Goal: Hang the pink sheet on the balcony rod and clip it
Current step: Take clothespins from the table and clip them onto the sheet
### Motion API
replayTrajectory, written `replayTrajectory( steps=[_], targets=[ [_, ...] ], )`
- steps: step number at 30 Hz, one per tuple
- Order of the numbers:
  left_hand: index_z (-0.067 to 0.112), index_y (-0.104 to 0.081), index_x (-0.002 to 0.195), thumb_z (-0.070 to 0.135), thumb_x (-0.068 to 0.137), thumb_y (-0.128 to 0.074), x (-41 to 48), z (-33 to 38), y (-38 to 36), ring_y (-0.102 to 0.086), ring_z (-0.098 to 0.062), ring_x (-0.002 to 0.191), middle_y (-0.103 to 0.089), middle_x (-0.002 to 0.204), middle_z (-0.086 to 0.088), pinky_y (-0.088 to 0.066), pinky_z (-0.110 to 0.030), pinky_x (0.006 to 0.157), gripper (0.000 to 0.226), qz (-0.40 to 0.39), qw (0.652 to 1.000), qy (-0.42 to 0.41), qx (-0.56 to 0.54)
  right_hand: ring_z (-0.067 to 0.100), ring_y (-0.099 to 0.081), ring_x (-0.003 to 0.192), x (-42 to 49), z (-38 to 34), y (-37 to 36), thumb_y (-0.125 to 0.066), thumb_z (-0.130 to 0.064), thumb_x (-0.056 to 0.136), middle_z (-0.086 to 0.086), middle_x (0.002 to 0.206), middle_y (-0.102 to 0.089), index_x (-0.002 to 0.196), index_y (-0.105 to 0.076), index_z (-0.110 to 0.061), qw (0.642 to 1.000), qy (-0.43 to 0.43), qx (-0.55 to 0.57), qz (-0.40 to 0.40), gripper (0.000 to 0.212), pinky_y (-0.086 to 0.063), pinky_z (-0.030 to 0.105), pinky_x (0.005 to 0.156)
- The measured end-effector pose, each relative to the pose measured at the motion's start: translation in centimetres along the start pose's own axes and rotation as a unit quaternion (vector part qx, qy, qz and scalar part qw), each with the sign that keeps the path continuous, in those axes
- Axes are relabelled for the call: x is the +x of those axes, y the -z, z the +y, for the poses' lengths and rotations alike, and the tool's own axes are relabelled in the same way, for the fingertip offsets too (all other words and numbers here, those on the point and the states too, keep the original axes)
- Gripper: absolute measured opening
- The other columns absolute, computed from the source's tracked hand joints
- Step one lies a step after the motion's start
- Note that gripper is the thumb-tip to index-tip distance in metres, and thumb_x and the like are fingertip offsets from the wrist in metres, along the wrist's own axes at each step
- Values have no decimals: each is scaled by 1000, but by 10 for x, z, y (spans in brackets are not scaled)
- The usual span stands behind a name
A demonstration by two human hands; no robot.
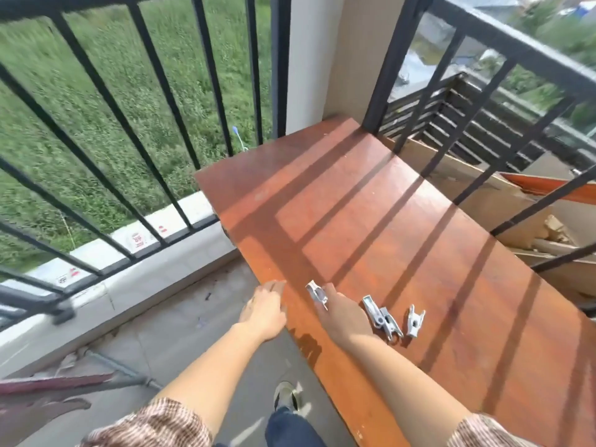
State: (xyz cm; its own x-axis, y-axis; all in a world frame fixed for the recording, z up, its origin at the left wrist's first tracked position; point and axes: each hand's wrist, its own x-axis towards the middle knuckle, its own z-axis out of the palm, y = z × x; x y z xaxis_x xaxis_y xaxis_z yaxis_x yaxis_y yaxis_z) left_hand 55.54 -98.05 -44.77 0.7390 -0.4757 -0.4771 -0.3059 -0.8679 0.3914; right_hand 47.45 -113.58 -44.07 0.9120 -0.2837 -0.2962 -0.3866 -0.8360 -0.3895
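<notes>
My right hand (pixel 342 314) hovers over the red-brown wooden table (pixel 403 221) with a silver metal clip (pixel 316 294) pinched in its fingers. Three more metal clips lie on the table just right of that hand: two tangled together (pixel 382 319) and a single one (pixel 415 321). My left hand (pixel 266 309) rests at the table's near-left edge, fingers loosely spread, holding nothing. A grey metal rod (pixel 122 366) lies on the floor at lower left beside a dark pink strip of cloth (pixel 54 383). Whether this cloth is the sheet I cannot tell.
Black balcony railing (pixel 135 101) runs along the left above a white ledge (pixel 96 253), grass below. More railing (pixel 483 101) stands behind the table, with cardboard and scraps (pixel 516 201) beyond. A pale pillar (pixel 309 59) fills the corner. My shoe (pixel 285 396) is on the grey floor.
</notes>
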Motion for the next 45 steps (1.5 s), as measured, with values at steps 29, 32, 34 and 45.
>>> replayTrajectory(
  steps=[29,32,34,45],
  targets=[
    [12,-70,90,64,67,-63,-413,-275,362,-42,-31,134,-64,120,-14,-20,-51,114,57,199,762,38,616,9,-53,56,-58,-540,6,-74,-38,78,-3,70,-66,82,-61,-18,850,400,343,-11,24,-40,17,47],
    [18,-65,111,57,74,-63,-429,-265,384,-6,-32,147,-40,147,-13,13,-51,113,54,128,718,107,676,9,-58,59,-65,-549,18,-79,-35,73,1,75,-69,83,-62,-15,835,410,367,-28,28,-45,20,48],
    [23,-63,116,35,84,-56,-428,-259,394,4,-28,147,-32,152,-9,19,-49,110,34,103,713,136,680,4,-57,57,-70,-552,29,-81,-33,71,0,72,-69,80,-64,-14,822,431,372,-38,28,-45,20,48],
    [25,-62,101,12,84,-50,-402,-272,404,-44,-24,114,-65,100,4,-7,-61,110,24,119,763,111,626,13,-44,54,-66,-556,44,-80,-53,55,17,66,-63,76,-69,-7,802,476,349,-90,51,-34,27,49]
  ],
)
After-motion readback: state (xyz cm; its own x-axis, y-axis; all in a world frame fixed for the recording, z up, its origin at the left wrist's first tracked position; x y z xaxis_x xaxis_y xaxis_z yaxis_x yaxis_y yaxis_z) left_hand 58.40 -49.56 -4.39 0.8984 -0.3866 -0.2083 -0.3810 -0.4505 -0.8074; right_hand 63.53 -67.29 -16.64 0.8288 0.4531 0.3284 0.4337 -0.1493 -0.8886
